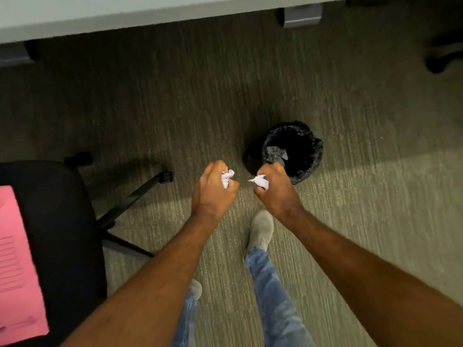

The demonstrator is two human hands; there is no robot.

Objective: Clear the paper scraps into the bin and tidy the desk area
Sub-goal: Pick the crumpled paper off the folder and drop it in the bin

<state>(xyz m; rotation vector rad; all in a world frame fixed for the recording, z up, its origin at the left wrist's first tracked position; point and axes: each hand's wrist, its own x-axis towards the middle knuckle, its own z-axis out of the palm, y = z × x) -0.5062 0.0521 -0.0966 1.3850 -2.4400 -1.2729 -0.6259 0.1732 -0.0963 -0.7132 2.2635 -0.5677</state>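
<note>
A small black bin (304, 156) lined with a dark bag stands on the carpet, with crumpled paper (275, 152) lying inside. My left hand (213, 191) is closed around a crumpled white paper scrap (226, 178), to the left of the bin. My right hand (274, 191) grips another white paper scrap (260, 182) and hovers over the bin's near-left rim. Both fists are close together, a small gap between them.
A black office chair (57, 221) stands at the left with a pink printed sheet (17, 266) on its seat; its wheeled legs (140, 194) reach toward my feet. The grey desk edge (150, 18) runs along the top. Another chair base (441, 58) sits at the far right.
</note>
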